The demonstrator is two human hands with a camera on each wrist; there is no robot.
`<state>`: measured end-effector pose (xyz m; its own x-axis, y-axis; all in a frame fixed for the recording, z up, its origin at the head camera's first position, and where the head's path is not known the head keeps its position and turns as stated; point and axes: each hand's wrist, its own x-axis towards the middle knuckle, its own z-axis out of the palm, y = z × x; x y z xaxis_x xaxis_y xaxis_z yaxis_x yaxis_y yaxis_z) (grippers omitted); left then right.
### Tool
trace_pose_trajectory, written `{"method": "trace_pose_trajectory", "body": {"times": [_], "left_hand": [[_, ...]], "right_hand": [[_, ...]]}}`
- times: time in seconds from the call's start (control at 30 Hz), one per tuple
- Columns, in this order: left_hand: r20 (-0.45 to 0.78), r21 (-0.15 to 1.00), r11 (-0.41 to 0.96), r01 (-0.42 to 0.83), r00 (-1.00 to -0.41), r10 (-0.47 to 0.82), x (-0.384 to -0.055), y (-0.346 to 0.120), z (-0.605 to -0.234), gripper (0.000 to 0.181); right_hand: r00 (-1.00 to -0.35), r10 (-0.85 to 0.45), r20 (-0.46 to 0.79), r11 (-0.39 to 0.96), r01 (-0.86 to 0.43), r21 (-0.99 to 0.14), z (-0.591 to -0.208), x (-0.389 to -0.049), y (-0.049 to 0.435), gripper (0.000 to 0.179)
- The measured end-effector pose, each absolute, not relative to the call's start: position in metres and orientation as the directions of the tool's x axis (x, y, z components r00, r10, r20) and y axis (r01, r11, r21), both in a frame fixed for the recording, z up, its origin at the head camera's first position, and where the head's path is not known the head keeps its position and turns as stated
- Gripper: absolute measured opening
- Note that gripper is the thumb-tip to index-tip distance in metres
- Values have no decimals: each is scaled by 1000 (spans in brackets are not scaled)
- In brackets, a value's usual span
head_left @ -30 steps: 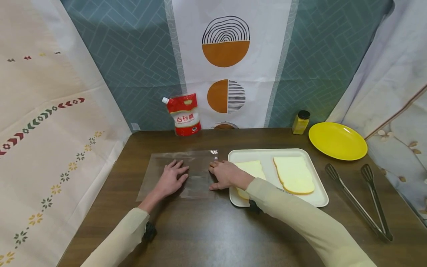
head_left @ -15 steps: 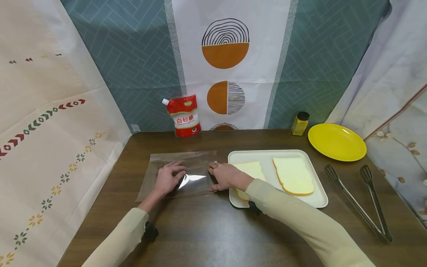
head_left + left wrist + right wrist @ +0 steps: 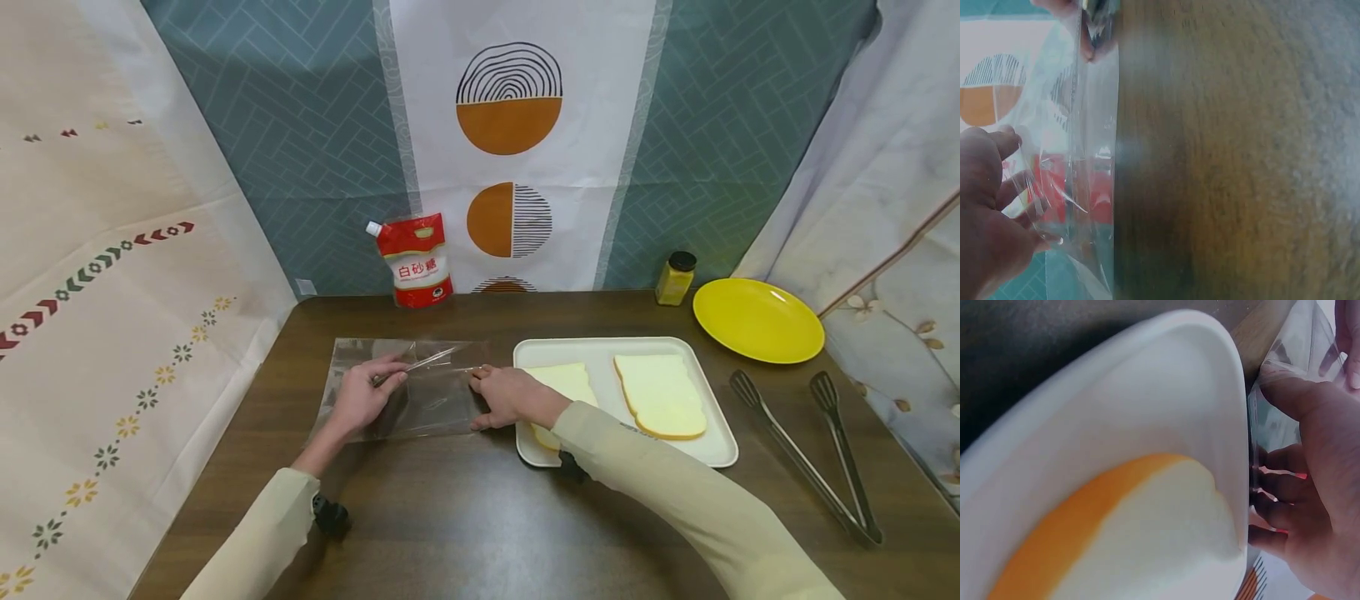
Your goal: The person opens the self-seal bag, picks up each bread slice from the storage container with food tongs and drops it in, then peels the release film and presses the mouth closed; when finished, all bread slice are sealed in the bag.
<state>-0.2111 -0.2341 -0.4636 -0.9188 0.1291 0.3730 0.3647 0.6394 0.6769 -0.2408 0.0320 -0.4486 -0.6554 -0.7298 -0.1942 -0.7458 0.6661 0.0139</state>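
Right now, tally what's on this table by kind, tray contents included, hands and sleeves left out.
Clear plastic piece: 1
Bread slices: 2
Tray: 1
Pair of tongs: 1
Plate: 1
Jar: 1
Pouch: 1
Total: 8

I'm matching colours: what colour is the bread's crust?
The crust is golden orange, clearest in the right wrist view.

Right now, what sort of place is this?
Looks like a food-making table, maybe a pretend kitchen: there are bread slices on a white tray, metal tongs, and patterned cloths hanging around.
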Motion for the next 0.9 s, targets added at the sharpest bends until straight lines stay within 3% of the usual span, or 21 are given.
{"method": "trace_pose_trajectory", "body": {"times": [0.33, 0.53, 0.63, 0.73, 0.9], "left_hand": [[420, 637, 649, 416, -893, 160, -212, -233, -469, 17], [446, 624, 653, 429, -882, 153, -214, -233, -471, 17], [435, 629, 658, 414, -889, 144, -214, -232, -472, 18], [426, 636, 657, 404, -894, 138, -214, -231, -472, 19], [398, 654, 659, 372, -910, 118, -213, -231, -474, 18]], "right_hand": [[-631, -767, -121, 634, -773, 12, -448, -241, 36, 62], [-590, -802, 92, 590, -807, -30, -441, -240, 49, 35], [-598, -773, 213, 590, -801, -106, -434, -235, 67, 32], [-640, -703, 311, 613, -766, -191, -425, -226, 98, 33], [-796, -497, 345, 727, -599, -336, -411, -203, 167, 30]]}}
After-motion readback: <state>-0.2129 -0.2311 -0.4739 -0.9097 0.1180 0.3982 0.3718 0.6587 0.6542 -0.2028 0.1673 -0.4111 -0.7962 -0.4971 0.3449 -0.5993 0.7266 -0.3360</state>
